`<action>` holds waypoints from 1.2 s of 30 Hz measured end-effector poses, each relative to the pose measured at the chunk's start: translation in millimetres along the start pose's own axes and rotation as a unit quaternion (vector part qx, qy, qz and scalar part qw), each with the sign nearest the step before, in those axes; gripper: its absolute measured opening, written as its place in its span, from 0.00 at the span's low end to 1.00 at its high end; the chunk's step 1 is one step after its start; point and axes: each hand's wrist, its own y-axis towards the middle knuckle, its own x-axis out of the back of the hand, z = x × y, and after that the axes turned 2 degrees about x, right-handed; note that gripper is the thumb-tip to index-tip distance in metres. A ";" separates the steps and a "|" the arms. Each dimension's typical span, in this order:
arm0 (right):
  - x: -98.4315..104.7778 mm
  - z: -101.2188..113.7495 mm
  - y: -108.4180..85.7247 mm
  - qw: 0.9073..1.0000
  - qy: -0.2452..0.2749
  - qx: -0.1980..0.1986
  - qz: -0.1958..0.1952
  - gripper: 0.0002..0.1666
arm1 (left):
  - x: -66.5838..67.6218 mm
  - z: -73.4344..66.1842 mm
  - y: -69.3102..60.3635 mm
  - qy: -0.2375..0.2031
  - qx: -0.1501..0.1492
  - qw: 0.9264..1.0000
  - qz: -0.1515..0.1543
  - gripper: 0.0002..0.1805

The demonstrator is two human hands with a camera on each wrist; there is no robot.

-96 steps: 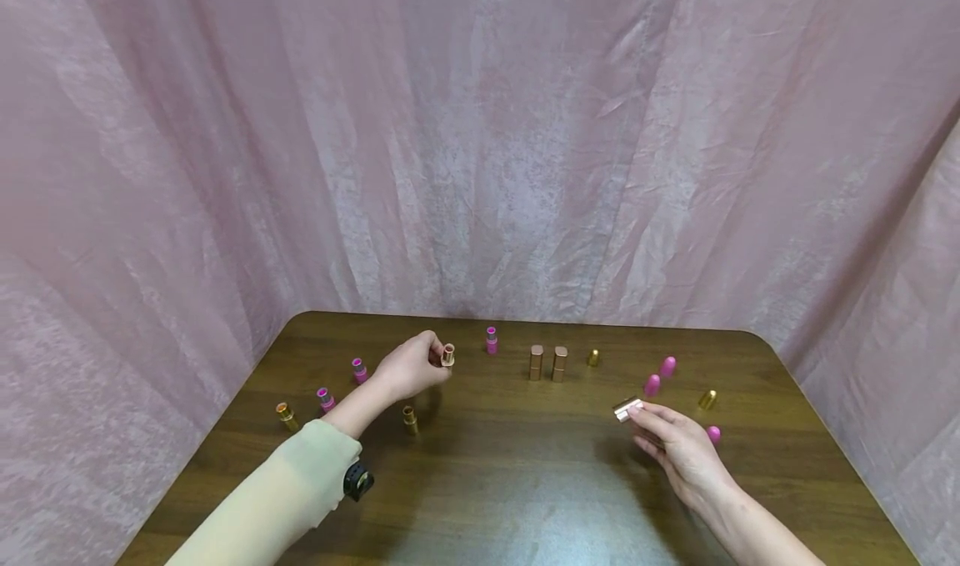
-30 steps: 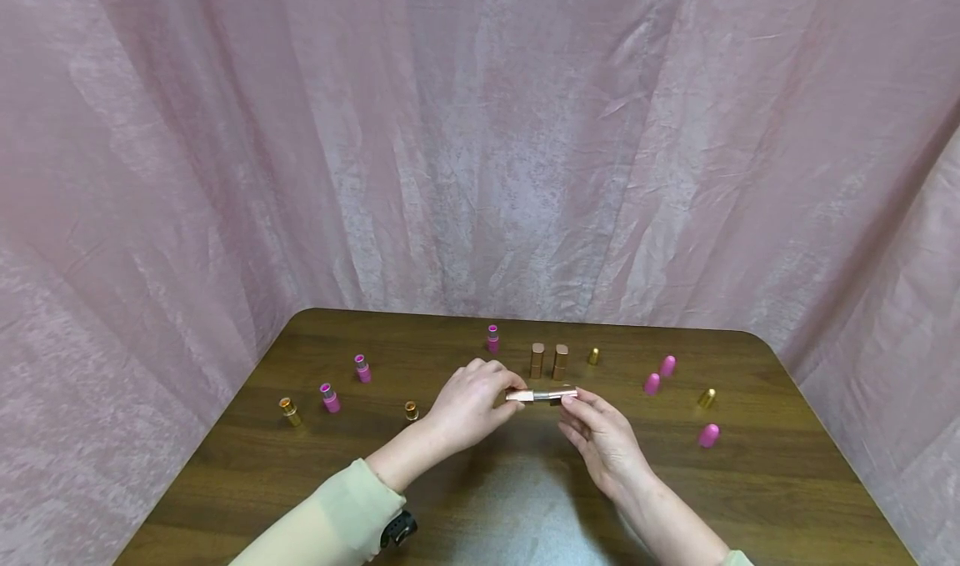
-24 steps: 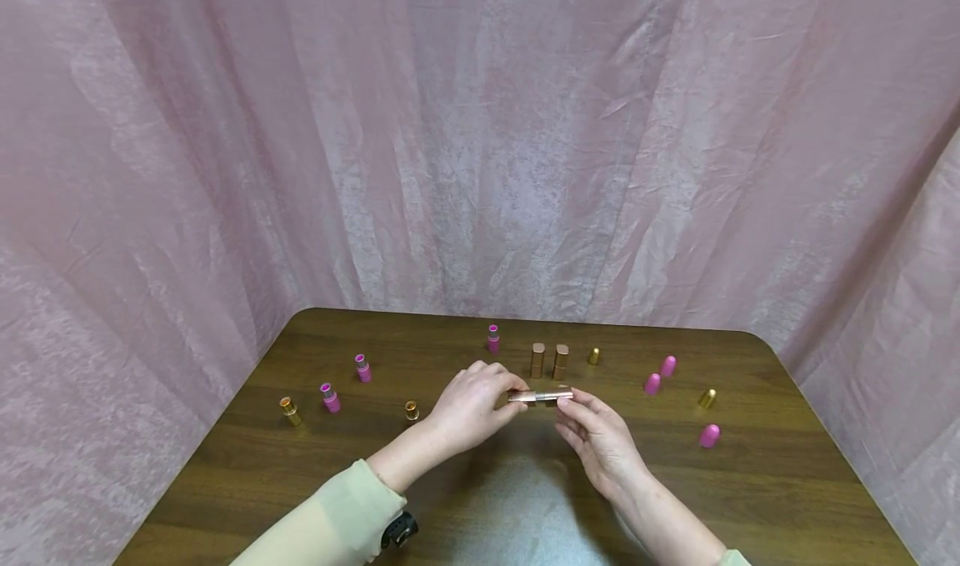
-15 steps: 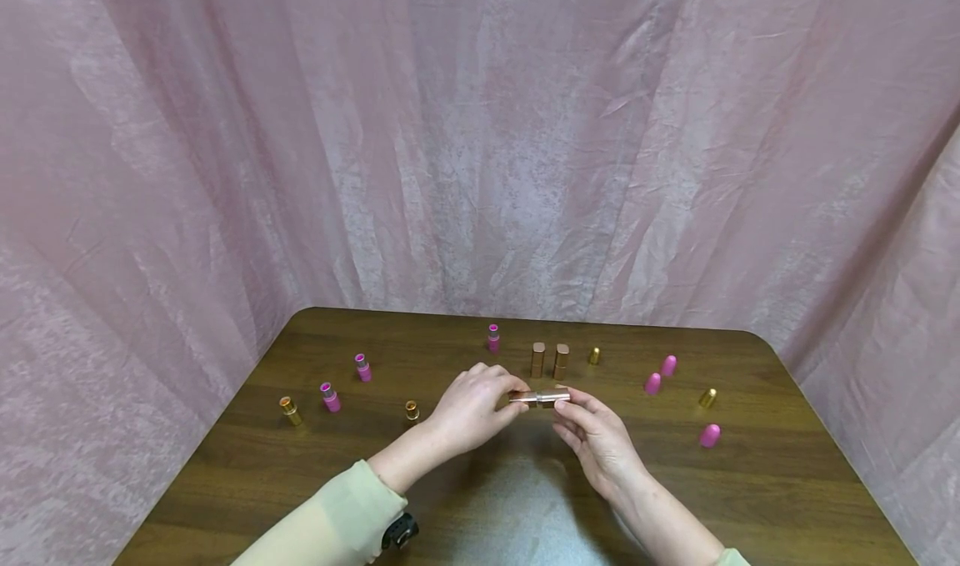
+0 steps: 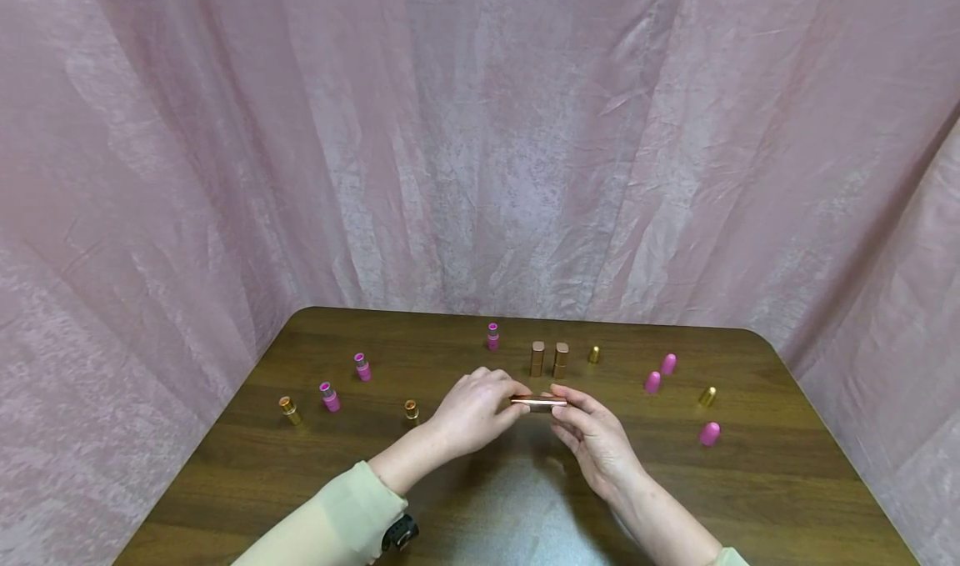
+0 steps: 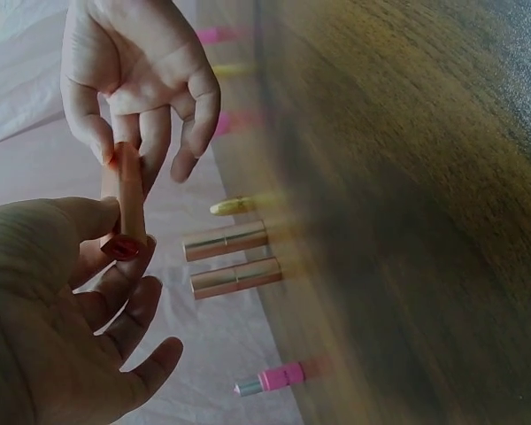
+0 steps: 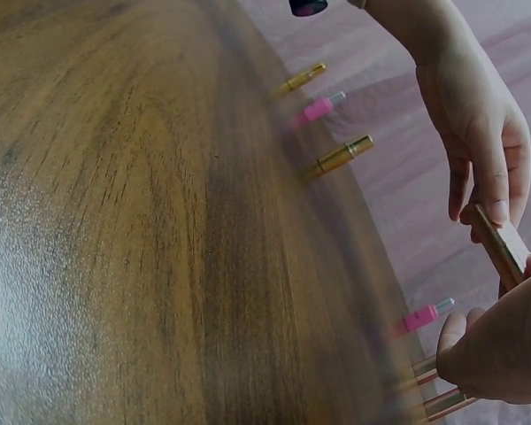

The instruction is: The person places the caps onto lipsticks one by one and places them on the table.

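Note:
Above the middle of the table, both hands hold one rose-gold lipstick tube (image 5: 538,403), lying level between them. My left hand (image 5: 472,412) pinches its base end between thumb and fingers; my right hand (image 5: 596,441) pinches the cap end. Cap and base meet with no silver showing between them. From the left wrist view, the end of the tube (image 6: 128,199) near the left thumb looks dark red. Just behind the hands stand two capped rose-gold lipstick tubes, one on the left (image 5: 537,360) and one on the right (image 5: 561,362).
Left on the wooden table (image 5: 247,483) stand uncapped pink tubes (image 5: 330,398) and gold tubes (image 5: 290,411); another pink tube (image 5: 492,338) is at the back. Pink caps (image 5: 710,434) and gold caps (image 5: 708,397) stand on the right. Pink curtains (image 5: 480,149) hang behind.
The hands were apart, the left with the rose-gold base and the right with its cap. They came together over the middle, and the cap slid over the base until the silver gap vanished.

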 end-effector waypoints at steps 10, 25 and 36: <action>2.0 -2.8 -0.3 0.999 -0.029 0.015 0.005 0.21 | -1.3 -0.2 -0.7 0.002 -0.003 1.000 0.020 0.07; 4.3 22.9 -7.1 0.975 -0.182 0.102 0.074 0.23 | -10.2 1.7 11.0 -0.041 0.022 0.997 0.065 0.08; 45.8 65.6 -5.5 0.866 -0.454 0.202 0.056 0.18 | -12.1 24.0 31.2 -0.082 0.101 0.991 0.041 0.09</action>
